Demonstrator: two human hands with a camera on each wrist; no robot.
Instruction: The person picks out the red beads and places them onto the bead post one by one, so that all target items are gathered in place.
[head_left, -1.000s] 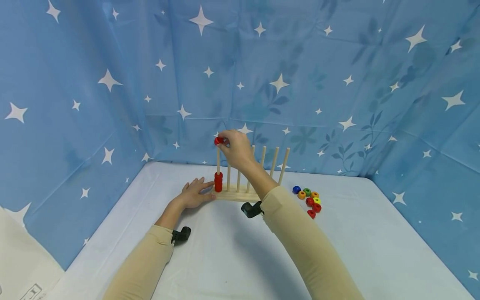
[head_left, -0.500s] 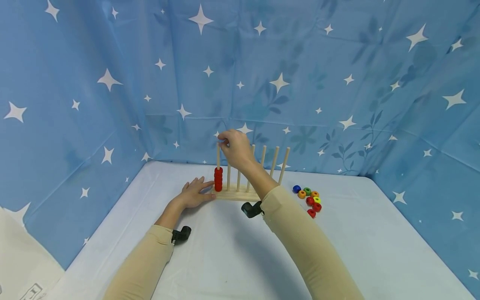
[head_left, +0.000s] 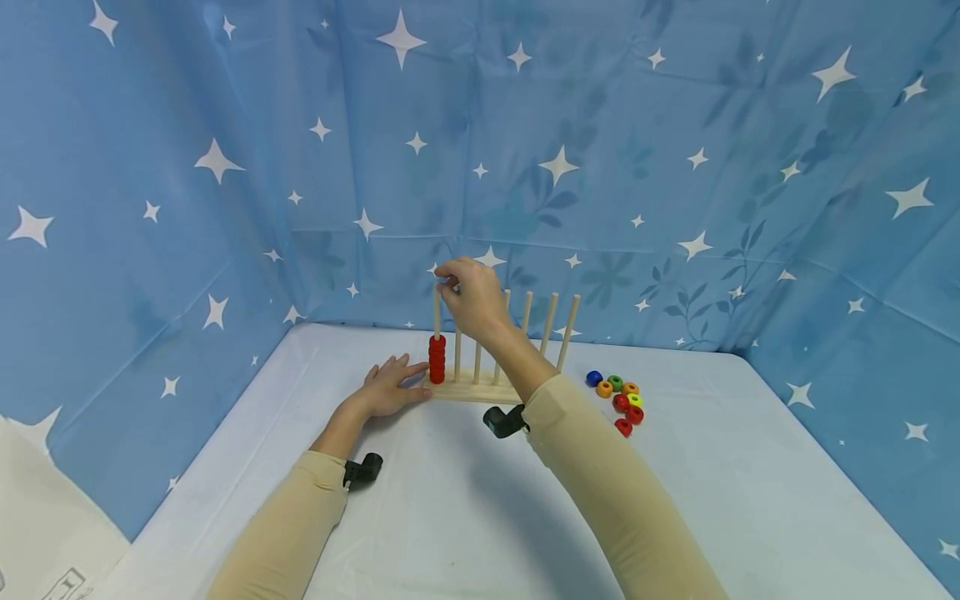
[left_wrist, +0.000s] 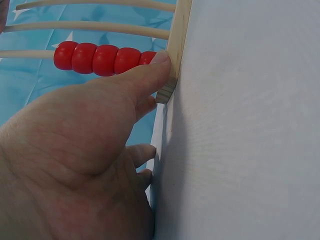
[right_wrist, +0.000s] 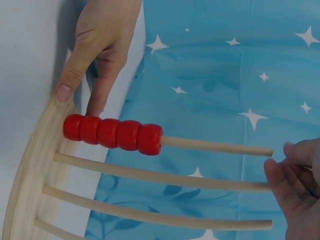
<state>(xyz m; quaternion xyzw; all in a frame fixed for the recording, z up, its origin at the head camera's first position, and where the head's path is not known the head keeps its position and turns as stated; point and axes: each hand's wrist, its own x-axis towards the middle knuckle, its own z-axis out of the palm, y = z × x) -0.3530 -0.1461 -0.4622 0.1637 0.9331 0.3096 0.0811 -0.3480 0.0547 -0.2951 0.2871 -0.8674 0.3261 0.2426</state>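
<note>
A wooden abacus stand (head_left: 472,390) with upright pegs stands on the table, seen in all three views. Several red beads (head_left: 437,360) are stacked at the bottom of its leftmost peg (right_wrist: 215,145), whose upper part is bare. My left hand (head_left: 386,389) pinches the left end of the base, thumb in front and index finger behind; its other fingers are spread. Close to the top of the leftmost peg, my right hand (head_left: 476,300) hovers with bent fingers. Its thumb and fingertips stand slightly apart and hold nothing in the right wrist view.
Loose beads lie to the right of the stand: a blue bead (head_left: 594,378), a green bead (head_left: 615,383), a yellow bead (head_left: 635,401), orange ones and several red ones. A white cloth covers the table (head_left: 420,517). Behind hangs a blue starred curtain (head_left: 637,125).
My right hand has let go of a red bead at the peg's top, and the bead has dropped onto the red stack. Both hands have otherwise kept their places.
</note>
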